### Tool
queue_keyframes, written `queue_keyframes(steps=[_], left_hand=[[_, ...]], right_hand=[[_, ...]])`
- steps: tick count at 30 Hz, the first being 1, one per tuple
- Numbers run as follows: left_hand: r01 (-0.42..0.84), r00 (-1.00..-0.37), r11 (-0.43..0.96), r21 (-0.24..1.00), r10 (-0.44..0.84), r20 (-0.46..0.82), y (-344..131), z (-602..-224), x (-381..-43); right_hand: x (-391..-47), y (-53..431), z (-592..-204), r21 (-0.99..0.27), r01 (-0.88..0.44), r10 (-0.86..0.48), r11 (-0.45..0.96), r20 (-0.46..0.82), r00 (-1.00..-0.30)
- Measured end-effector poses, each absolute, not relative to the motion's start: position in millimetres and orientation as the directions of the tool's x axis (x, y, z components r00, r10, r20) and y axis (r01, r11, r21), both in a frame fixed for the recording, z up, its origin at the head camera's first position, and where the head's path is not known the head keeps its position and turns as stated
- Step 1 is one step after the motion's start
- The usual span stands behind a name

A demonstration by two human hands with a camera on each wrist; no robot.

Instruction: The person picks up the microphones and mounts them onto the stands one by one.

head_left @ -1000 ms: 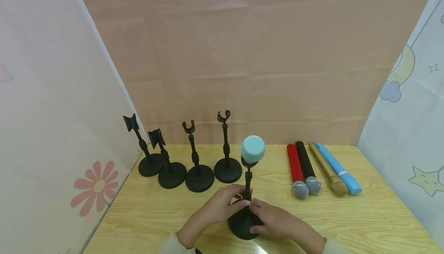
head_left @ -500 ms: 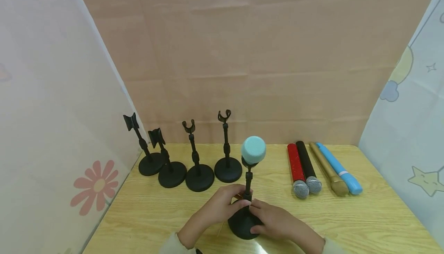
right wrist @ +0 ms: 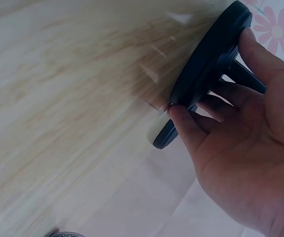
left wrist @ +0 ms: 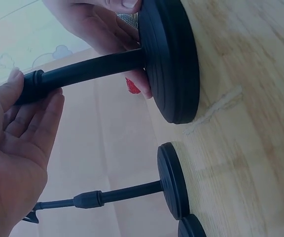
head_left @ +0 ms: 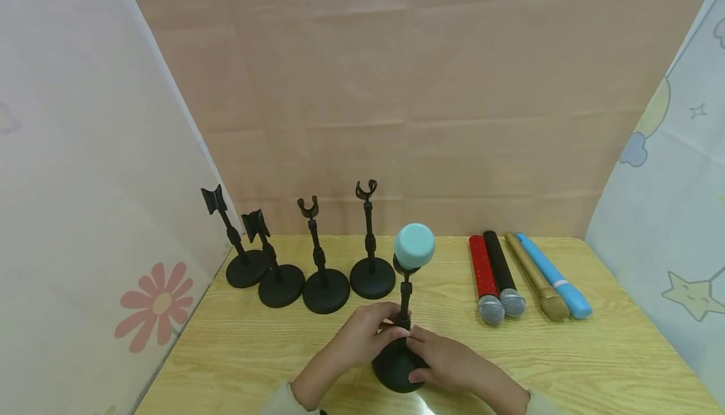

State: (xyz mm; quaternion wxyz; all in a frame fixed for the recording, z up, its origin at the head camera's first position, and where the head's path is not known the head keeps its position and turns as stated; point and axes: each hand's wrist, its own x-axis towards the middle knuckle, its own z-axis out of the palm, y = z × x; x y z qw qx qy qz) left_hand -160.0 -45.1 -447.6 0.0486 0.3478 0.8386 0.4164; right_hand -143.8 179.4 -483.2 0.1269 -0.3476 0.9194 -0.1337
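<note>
An upright black stand (head_left: 403,322), front and centre, cradles a turquoise-headed microphone (head_left: 415,245).

Light wood-grain surface (head_left: 226,364), small glare spot (head_left: 421,406) at near edge. Creased tan backdrop (head_left: 362,87) behind. Left whitish wall covering (head_left: 73,169), pink flower print (head_left: 162,303); right pale-blue wall covering (head_left: 640,220), star print (head_left: 693,295).

On the wooden table (head_left: 600,364), four black stands (head_left: 326,291) rise at back left; red, black, gold and blue microphones (head_left: 534,277) lie at back right. A brown backdrop (head_left: 408,94) hangs behind it, a flower-printed sheet (head_left: 90,201) on its left, a star-printed sheet (head_left: 668,226) on its right.
</note>
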Motion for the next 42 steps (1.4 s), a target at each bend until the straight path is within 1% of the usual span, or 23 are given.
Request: queue_keyframes(steps=[5, 13, 22, 36, 39, 42], left_hand=[[0.55, -0.767, 0.421, 0.721, 0.597, 0.236, -43.6, -449.1, -158.2], [0.476, -0.823, 0.428, 0.768, 0.524, 0.219, -41.0, -449.1, -157.2], [0.423, -0.85, 0.39, 0.818, 0.483, 0.21, -39.3, -452.4, -158.0], [0.425, -0.855, 0.365, 0.828, 0.461, 0.235, -37.7, -456.0, -157.9], [0.459, -0.836, 0.363, 0.811, 0.484, 0.257, -38.4, -456.5, -157.8], [0.522, -0.794, 0.363, 0.772, 0.537, 0.284, -39.9, -457.0, -157.8]], right_hand=[[-141.6, 178.0, -482.4, -0.332, -0.603, -0.669, 0.725, -0.133, -0.731], [-141.3, 176.4, -480.5, -0.353, -0.558, -0.639, 0.751, -0.176, -0.749], [-142.3, 178.0, -482.1, -0.386, -0.553, -0.645, 0.739, -0.164, -0.747], [-143.5, 178.4, -481.7, -0.437, -0.518, -0.64, 0.736, -0.199, -0.742], [-144.7, 178.0, -481.8, -0.438, -0.51, -0.637, 0.74, -0.211, -0.742], [-144.7, 178.5, -481.6, -0.432, -0.514, -0.638, 0.741, -0.216, -0.739]])
